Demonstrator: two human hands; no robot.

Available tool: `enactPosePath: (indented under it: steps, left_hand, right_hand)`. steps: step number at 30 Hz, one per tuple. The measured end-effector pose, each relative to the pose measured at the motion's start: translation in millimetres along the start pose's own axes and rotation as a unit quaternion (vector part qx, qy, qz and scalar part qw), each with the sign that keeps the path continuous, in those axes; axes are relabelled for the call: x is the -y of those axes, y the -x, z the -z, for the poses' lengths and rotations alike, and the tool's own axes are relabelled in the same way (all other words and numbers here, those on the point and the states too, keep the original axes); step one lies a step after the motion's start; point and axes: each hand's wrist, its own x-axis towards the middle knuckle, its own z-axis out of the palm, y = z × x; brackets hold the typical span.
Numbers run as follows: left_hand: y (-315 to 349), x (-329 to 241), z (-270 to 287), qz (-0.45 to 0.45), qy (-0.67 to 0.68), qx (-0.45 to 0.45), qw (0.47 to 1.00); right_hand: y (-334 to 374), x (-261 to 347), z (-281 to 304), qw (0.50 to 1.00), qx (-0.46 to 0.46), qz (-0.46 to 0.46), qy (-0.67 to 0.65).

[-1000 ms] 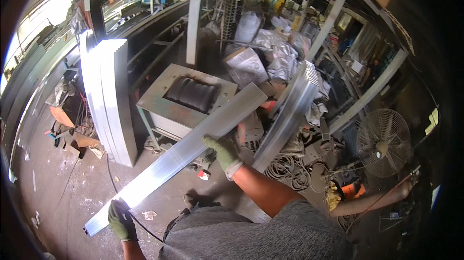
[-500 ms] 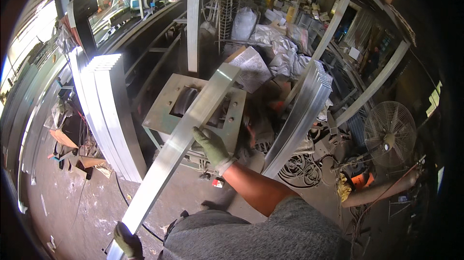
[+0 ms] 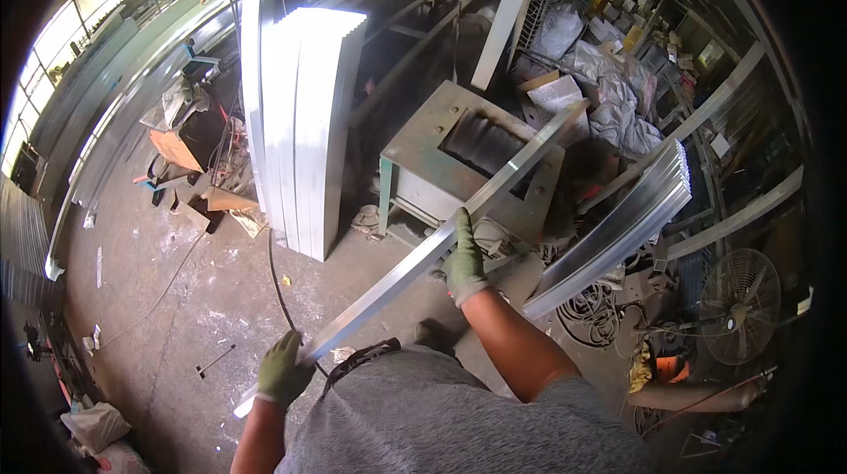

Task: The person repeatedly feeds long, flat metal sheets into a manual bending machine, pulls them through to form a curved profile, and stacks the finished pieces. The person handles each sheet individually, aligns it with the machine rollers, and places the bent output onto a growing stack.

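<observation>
The left hand (image 3: 285, 371), in a green glove, is curled round a long, straight, silvery metal bar (image 3: 388, 288) near its lower end, a short piece showing past the fist. The right hand (image 3: 464, 261), gloved alike, holds the bar farther up, thumb below and fingers laid up over it. The bar slants away across the front edge of a worn, greenish-grey box-shaped metal machine (image 3: 419, 143), over the opening with a dark ridged roller (image 3: 481, 143), and beyond the back edge; whether it touches cannot be told. Left of the machine, a bundle of bright silvery metal profiles (image 3: 309, 130) stands on the grey floor (image 3: 203, 298); right of it slants another silvery bundle (image 3: 618, 227).
</observation>
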Motion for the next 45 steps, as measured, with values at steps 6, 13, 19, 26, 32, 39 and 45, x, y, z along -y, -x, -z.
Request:
enactPosePath:
  steps: [6,13,19,26,32,39,45]
  left_hand:
    - [146.4,95.9,31.6,0.187,0.073,0.171,0.965]
    - [146.3,60.7,11.0,0.257,0.027,0.146,0.955]
    - [76.8,-0.7,3.2,0.256,0.018,0.211,0.943]
    - [12.3,-44.2,14.2,0.291,0.025,0.255,0.922]
    - [-21.2,-88.7,4.8,0.281,0.041,0.245,0.927]
    - [-49.0,-121.9,11.5,0.332,0.052,0.259,0.905]
    - [-36.7,-111.1,-19.7,0.242,0.077,0.230,0.940]
  right_hand:
    - [-37.5,-57.5,-14.0,0.997,-0.015,-0.056,0.050]
    - [-121.7,-97.8,0.4,0.990,-0.043,-0.085,0.103]
    - [-133.9,-20.8,-3.5,0.989,-0.006,-0.032,0.144]
    - [-161.0,20.8,18.3,0.980,0.046,-0.021,0.193]
    - [-169.4,17.2,34.4,0.995,0.019,-0.085,0.043]
    - [-210.8,40.1,46.9,0.988,-0.020,0.051,0.141]
    - [-270.6,34.2,69.4,0.995,-0.056,-0.029,0.076]
